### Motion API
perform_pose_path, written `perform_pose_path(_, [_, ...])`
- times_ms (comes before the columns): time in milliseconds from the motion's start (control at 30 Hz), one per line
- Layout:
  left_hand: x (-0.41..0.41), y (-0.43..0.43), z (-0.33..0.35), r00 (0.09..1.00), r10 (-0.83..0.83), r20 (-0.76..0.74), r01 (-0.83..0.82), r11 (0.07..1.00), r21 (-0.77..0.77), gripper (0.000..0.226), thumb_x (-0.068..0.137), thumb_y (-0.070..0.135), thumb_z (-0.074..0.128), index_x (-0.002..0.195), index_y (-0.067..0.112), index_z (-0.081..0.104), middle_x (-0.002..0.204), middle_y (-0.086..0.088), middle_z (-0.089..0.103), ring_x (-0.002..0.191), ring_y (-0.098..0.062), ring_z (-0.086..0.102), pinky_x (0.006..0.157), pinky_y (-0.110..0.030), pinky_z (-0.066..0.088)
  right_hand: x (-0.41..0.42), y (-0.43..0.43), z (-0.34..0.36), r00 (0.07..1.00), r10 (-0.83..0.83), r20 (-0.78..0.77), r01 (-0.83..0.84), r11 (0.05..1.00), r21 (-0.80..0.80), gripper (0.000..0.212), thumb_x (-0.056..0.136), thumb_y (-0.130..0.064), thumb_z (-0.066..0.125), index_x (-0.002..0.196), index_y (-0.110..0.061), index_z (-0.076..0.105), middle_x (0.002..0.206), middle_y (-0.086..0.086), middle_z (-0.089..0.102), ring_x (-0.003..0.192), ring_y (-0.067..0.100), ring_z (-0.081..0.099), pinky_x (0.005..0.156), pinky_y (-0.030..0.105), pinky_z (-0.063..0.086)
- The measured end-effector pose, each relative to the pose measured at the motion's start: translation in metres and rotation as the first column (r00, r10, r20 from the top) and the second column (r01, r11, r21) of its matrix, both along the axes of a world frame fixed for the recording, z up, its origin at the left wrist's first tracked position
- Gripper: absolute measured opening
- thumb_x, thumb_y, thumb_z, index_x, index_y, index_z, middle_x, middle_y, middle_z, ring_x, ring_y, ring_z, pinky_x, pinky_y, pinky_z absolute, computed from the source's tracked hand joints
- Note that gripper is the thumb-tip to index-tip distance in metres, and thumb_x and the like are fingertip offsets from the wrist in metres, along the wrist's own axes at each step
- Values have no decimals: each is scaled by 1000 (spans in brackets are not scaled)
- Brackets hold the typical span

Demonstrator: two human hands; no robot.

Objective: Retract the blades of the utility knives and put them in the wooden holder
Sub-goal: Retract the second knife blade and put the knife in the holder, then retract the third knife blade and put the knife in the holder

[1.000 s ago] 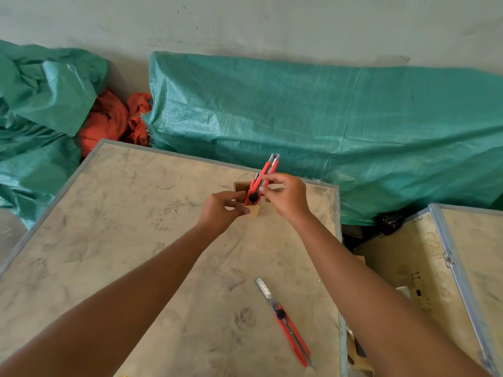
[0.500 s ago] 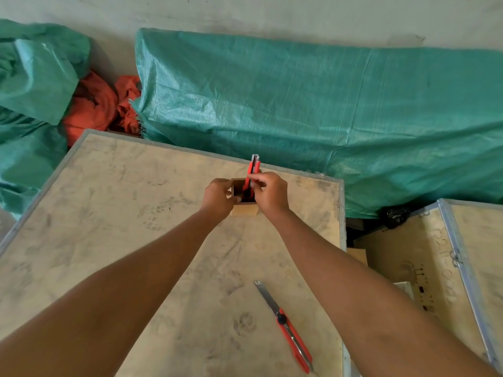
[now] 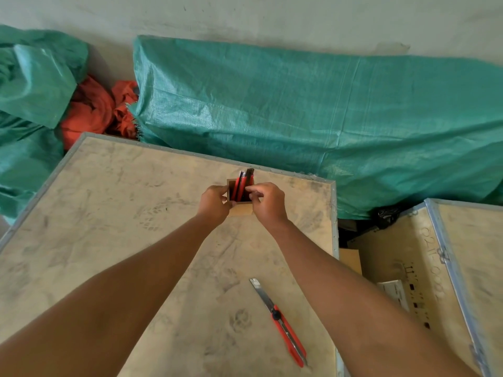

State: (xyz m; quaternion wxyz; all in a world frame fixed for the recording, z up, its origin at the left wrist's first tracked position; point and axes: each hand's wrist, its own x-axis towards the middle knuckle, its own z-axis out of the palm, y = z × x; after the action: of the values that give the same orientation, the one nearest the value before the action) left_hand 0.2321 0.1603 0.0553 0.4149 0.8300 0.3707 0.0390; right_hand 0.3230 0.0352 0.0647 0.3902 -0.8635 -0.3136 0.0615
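A small wooden holder (image 3: pixel 241 210) stands near the far edge of the plywood crate top (image 3: pixel 109 213). Red utility knives (image 3: pixel 243 183) stand upright inside it, their ends poking above the rim. My left hand (image 3: pixel 215 204) grips the holder's left side. My right hand (image 3: pixel 268 202) is at the holder's right rim, fingertips pinched beside the knives; whether they still touch a knife I cannot tell. Another red utility knife (image 3: pixel 285 329) lies flat on the near right of the crate top with its blade (image 3: pixel 261 291) extended.
Green tarpaulin (image 3: pixel 299 118) covers bulk behind the crate, with an orange cloth (image 3: pixel 98 110) at the back left. A second wooden crate (image 3: pixel 435 268) with metal edging stands to the right across a narrow gap.
My right hand lowered a red knife from above the holder down into it. My left hand closed onto the holder's side. The knife on the crate top has not moved.
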Motion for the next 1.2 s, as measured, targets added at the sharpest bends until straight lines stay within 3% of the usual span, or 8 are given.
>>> perform_pose_path(267, [-49,-49,7,992,109,62,-101,987,-124,55,82,21,78,133,14,59,129,-7,64,95,-15,62,79,-29,52,-30,-73,0,996,25,-82,-29,999,-42,23,87,5,71,105,-5,80,106,15,77,87,27,75,85,32,60])
perform_pose_path(367, [-76,-88,2,986,159,56,-144,967,-211,52,81,27,79,130,19,63,115,-6,69,99,-14,65,73,-28,54,-41,-104,-5,981,31,-192,-55,991,-121,22,89,1,71,107,-9,80,112,9,77,82,16,71,73,9,51])
perform_pose_path(467, [-107,-136,-14,982,190,16,-177,940,-291,48,79,29,80,125,23,66,105,-4,71,96,-16,68,65,-31,58,-52,-132,-14,951,34,-307,-101,974,-203,22,90,-3,71,107,-14,80,113,4,77,79,12,70,62,0,45])
perform_pose_path(600, [-142,-209,-43,980,177,-89,-197,922,-333,50,78,26,80,126,22,64,107,-3,67,93,-13,64,66,-30,56,-70,-166,-27,915,118,-387,-246,922,-300,25,89,-1,70,110,-12,79,117,4,76,95,14,71,79,10,48])
perform_pose_path(767, [-157,-281,-68,970,204,-132,-236,920,-312,54,81,19,78,131,13,60,126,-4,58,86,-14,61,80,-26,51,-87,-196,-45,872,180,-456,-394,811,-433,28,92,-3,65,114,-15,77,120,6,73,101,13,63,88,22,46])
perform_pose_path(900, [-157,-319,-74,977,170,-130,-200,940,-277,42,82,18,69,124,21,63,118,1,52,91,-20,63,83,-39,57,-96,-211,-56,848,206,-488,-444,780,-442,35,91,-1,63,120,-16,75,121,9,75,112,21,69,88,18,45])
perform_pose_path(1067, [-156,-335,-79,978,133,-163,-155,980,-129,43,80,21,67,121,27,60,123,3,47,96,-19,63,65,-33,55,-101,-214,-63,826,290,-484,-508,753,-417,36,88,-7,72,123,-15,74,122,8,75,114,21,68,102,25,49])
perform_pose_path(1200, [-157,-335,-81,978,131,-161,-147,984,-96,45,80,20,70,123,24,60,127,1,47,98,-19,64,61,-30,52,-102,-215,-66,839,291,-460,-493,766,-412,28,86,-6,75,113,-12,77,116,8,76,109,23,68,93,24,48])
